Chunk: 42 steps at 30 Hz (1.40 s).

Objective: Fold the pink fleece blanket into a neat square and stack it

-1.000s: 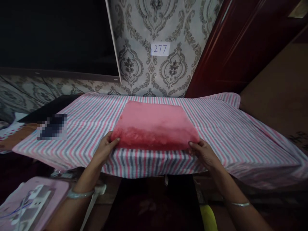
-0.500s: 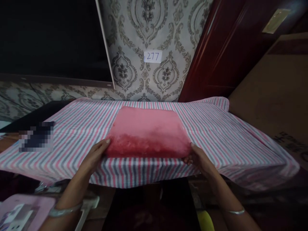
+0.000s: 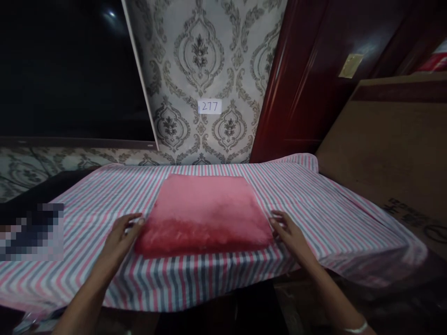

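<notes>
A folded pink cloth (image 3: 204,211) lies flat on a table covered with a pink, grey and white striped sheet (image 3: 314,209). My left hand (image 3: 120,235) rests on the sheet at the cloth's near left corner, fingers stretched out and just touching its edge. At the near right corner my right hand (image 3: 289,235) lies beside the cloth with fingers spread. Neither hand holds anything.
A patterned wallpaper wall with a small label reading 277 (image 3: 209,106) stands behind the table. A dark red door (image 3: 314,70) is at the back right and a brown board (image 3: 391,153) leans at the right. A blurred dark patch (image 3: 31,232) sits at the left.
Both hands have let go of the cloth's near corners and now lie open beside it. The camera has tilted up, so the table sits lower in view.
</notes>
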Tool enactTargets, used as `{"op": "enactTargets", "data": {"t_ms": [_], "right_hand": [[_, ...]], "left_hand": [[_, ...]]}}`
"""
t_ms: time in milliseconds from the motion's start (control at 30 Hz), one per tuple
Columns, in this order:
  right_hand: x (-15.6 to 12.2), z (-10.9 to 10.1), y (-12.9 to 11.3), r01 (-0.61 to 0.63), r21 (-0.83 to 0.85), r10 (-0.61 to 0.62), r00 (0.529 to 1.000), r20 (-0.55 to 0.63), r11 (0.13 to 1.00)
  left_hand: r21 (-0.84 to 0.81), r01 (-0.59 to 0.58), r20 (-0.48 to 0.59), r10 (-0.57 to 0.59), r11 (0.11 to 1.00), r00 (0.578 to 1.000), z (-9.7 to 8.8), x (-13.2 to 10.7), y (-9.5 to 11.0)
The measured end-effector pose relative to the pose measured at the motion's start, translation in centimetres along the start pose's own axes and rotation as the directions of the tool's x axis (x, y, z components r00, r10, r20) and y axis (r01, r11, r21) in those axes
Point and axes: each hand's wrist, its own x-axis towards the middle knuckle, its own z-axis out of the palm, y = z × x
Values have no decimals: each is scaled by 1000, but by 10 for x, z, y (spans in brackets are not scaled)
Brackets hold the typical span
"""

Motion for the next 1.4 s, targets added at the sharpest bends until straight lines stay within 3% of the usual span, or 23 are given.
{"op": "enactTargets", "data": {"t_ms": [67,100,167,200,300,367,433,567,667,900,1167,1400], "right_hand": [[22,5,-18,202,-143,-220,967,-126,969],[35,13,-32,296,-206,-324,939,-117,933],[62,38,-67,452,-310,-470,882,18,837],[75,54,-87,489,-377,-493,865,95,786],[109,102,-132,399,-593,-349,915,204,699],[123,126,-141,324,-682,-256,945,204,655],[129,140,-129,296,-720,-199,955,219,628],[126,151,-85,297,-719,-161,954,253,628],[125,151,-70,310,-705,-202,951,235,638],[130,154,-70,288,-722,-167,957,236,629],[130,157,-60,315,-730,-222,949,225,607],[127,157,-68,301,-734,-211,953,216,609]], "left_hand": [[86,-218,-36,222,972,974,11,14,19],[123,-316,21,316,941,949,21,22,33],[180,-466,228,424,866,876,51,39,64],[220,-507,330,425,834,843,69,48,81],[414,-554,492,335,722,804,116,75,120],[560,-527,484,264,639,834,136,89,127],[657,-474,449,201,586,871,147,99,117],[717,-413,417,129,562,900,155,107,78],[722,-413,398,155,554,904,159,107,64],[726,-422,367,213,543,905,161,102,65],[700,-416,322,263,581,909,156,97,63],[763,-285,276,106,580,955,142,119,76]]}}
